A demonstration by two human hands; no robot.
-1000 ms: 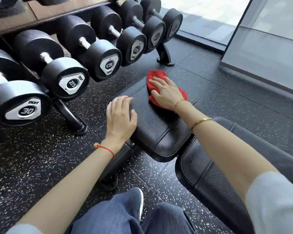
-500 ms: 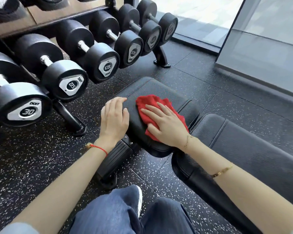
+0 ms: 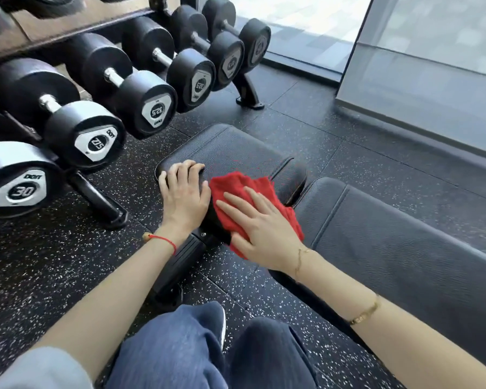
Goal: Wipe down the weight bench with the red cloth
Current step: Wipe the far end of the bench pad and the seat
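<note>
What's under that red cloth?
The red cloth lies on the black seat pad of the bench, near its front edge, with the right hand pressing flat on top. The pad beneath the cloth is covered, so its surface there can't be seen.

Black weight bench [image 3: 236,147], red cloth [image 3: 236,189] on seat pad

A single head-worn view looks steeply down and forward, close over the weight bench [image 3: 236,147], dumbbell rack [image 3: 101,197] at left.
</note>
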